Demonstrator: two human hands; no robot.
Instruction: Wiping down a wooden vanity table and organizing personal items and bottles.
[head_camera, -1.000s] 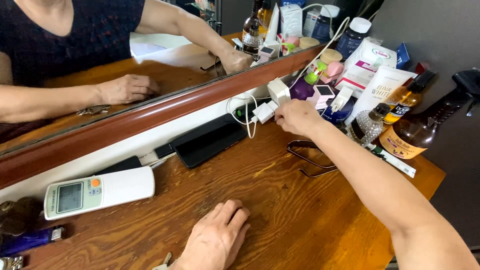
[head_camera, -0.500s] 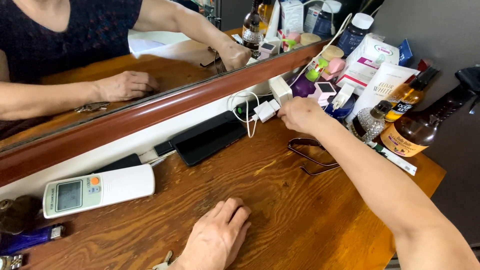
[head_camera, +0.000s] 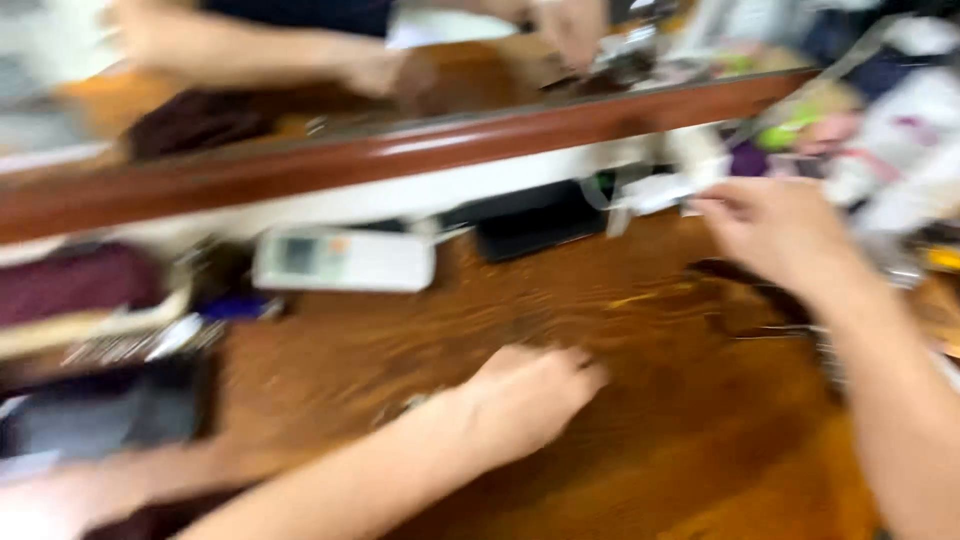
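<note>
- We see bare wooden desktop (head_camera: 640, 400) between both hands: passable.
- White remote (head_camera: 345, 260) and black flat device (head_camera: 530, 222) block the mirror frame (head_camera: 400, 160) edge.
- Clutter (head_camera: 880, 170) crowds far right.

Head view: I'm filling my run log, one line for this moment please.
left hand flat on wooden desk | right hand at white charger | frame blurred

Heavy motion blur smears the whole frame; no edge is sharp. Lighting is even and moderately bright, warm in tone. A soft highlight runs along the mirror frame (head_camera: 400, 150). Shadows under both hands are faint and diffuse.
</note>
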